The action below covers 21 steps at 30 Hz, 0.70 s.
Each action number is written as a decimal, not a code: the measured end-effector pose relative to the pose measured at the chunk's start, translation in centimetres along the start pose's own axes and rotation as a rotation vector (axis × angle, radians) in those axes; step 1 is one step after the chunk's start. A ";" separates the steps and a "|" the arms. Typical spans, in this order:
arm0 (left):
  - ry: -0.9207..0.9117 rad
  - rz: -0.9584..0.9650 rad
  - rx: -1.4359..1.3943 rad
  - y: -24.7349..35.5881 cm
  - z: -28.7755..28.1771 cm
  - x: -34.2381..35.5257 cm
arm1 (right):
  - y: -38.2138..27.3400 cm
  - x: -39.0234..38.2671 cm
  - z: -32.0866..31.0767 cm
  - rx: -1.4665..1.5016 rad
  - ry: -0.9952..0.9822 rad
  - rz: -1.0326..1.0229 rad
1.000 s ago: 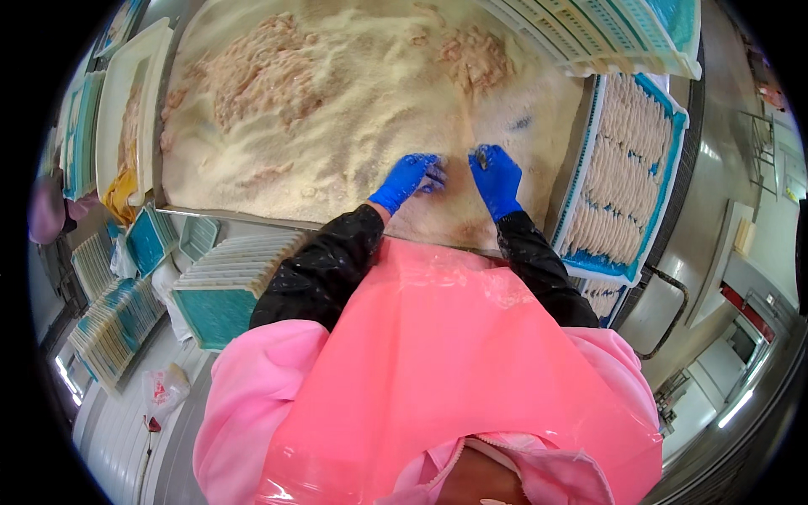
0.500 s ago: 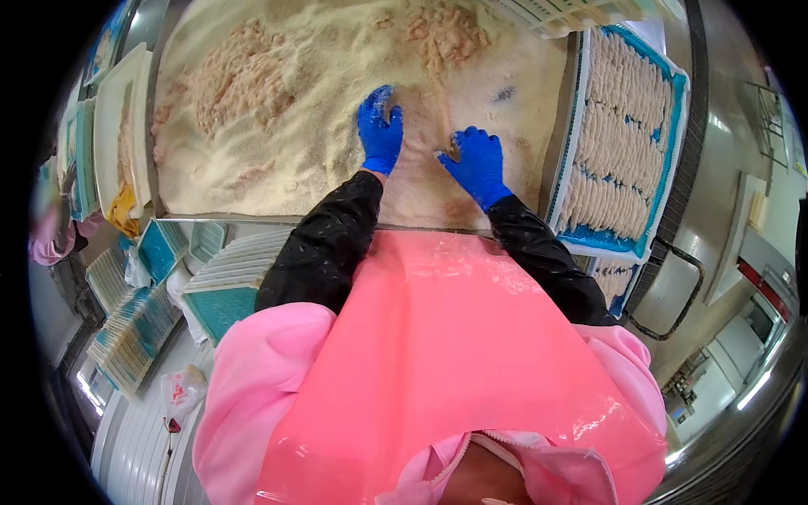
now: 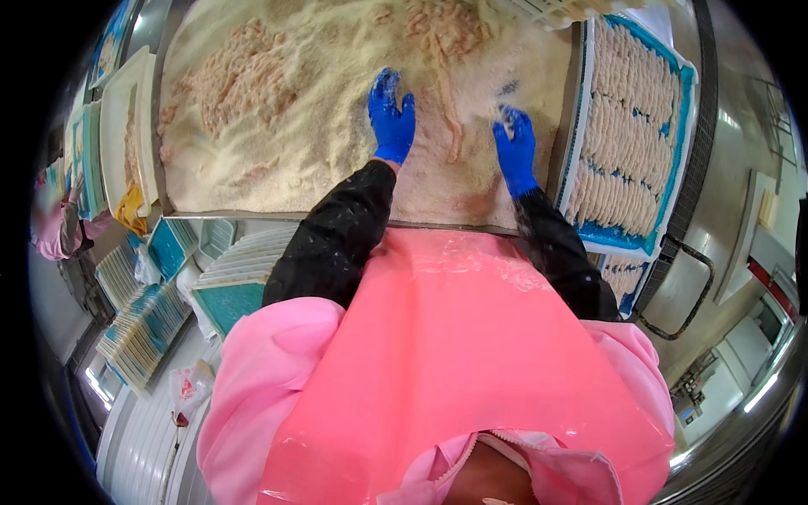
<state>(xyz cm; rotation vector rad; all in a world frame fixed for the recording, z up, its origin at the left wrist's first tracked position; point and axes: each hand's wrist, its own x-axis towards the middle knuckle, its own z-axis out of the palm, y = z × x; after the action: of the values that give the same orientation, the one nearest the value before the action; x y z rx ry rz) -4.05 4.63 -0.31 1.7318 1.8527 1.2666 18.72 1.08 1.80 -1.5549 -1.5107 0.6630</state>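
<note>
Both hands wear blue gloves over a wide metal tray (image 3: 244, 215) filled with pale yellow crumbs (image 3: 324, 168). My left hand (image 3: 391, 122) is open, thumb apart from the fingers, over the crumbs left of a long raw meat strip (image 3: 450, 118). This strip runs toward me from a small pile of pink raw meat (image 3: 446, 29), with crumbs around it. To the right of the strip, my right hand (image 3: 516, 151) has its fingers curled in around a pinch of whitish crumbs. A larger raw meat heap (image 3: 244, 76) lies in the tray's left part.
On the right stands a blue-lined tray (image 3: 610, 248) with rows of pale coated strips (image 3: 627, 126). A light plastic crate (image 3: 555, 13) overhangs the far edge. White and teal trays (image 3: 227, 295) are stacked at lower left, and a white bin (image 3: 109, 151) stands left. Someone in pink (image 3: 59, 231) is at far left.
My right hand has moved right, off the meat strip, and its spread fingers have curled in. The strip is now uncovered. My left hand has shifted slightly farther away and to the right.
</note>
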 end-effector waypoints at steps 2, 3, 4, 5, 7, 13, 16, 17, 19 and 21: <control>0.052 -0.101 -0.208 -0.2 1.7 0.9 | 1.9 0.9 3.3 0.216 0.073 0.078; 0.083 -0.178 -0.363 -0.3 2.5 1.2 | 1.9 1.0 4.9 0.328 0.106 0.113; 0.110 -0.257 -0.520 0.6 2.8 1.7 | 0.3 1.1 5.4 0.378 -0.042 0.161; 0.071 -0.390 -0.643 1.6 3.1 2.0 | 0.1 1.2 6.7 0.323 -0.063 0.147; -0.062 -0.500 -0.847 -1.1 4.5 1.8 | -2.1 1.2 8.2 0.249 -0.172 0.069; -0.225 -1.068 -1.493 8.1 -0.5 1.0 | 0.3 1.9 7.0 -0.260 -0.286 -0.086; -0.119 -1.082 -1.638 4.8 0.6 -4.3 | 1.3 -0.6 7.1 -0.462 -0.231 -0.055; -0.129 -1.279 -1.627 6.0 0.7 -4.3 | 1.0 -1.6 7.8 -0.424 -0.260 0.049; -0.438 -1.268 -1.987 4.9 0.8 -4.9 | -3.2 -2.7 8.8 -0.131 -0.367 0.146; -0.108 -0.833 -2.251 0.0 6.3 -9.6 | -5.9 -3.5 8.9 -0.181 -0.501 -0.069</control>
<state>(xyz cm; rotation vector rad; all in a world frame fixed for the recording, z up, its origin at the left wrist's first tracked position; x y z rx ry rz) 2.74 -1.75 -7.07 -0.2310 0.0789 1.4168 7.69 -0.97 1.68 -1.5293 -2.0319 0.9473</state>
